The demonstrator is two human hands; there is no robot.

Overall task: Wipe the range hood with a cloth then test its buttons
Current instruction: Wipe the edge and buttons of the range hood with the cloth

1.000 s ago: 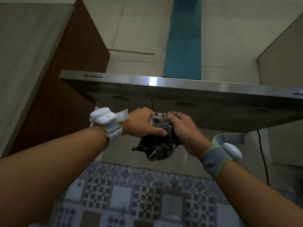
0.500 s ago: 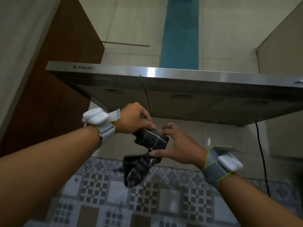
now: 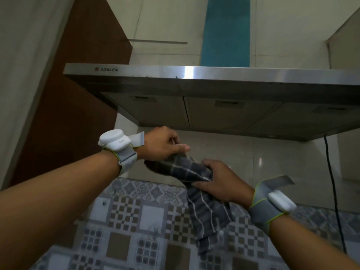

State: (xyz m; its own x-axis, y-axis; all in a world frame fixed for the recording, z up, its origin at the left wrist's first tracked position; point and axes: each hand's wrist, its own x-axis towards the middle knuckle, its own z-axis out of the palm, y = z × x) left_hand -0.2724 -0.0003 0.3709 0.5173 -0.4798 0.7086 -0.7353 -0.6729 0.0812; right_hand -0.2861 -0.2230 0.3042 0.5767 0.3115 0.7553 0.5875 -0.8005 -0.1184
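A dark cloth with pale stripes is held stretched between the two hands, below the front of the range hood and apart from it. Its upper end is pinched by the left hand, whose grip is clamped on the fabric between thumb and curled fingers, just under the hood's near lower edge. The cloth's middle is gripped by the right hand, fingers curled over it and thumb pressed beneath, while the loose end is left hanging down in front of the patterned tiles. A grey band with a white device is worn on each wrist. The hood's steel front strip is marked AZALEA at its left, and filter panels are seen on its underside. A black cable is seen running down the wall at the right.
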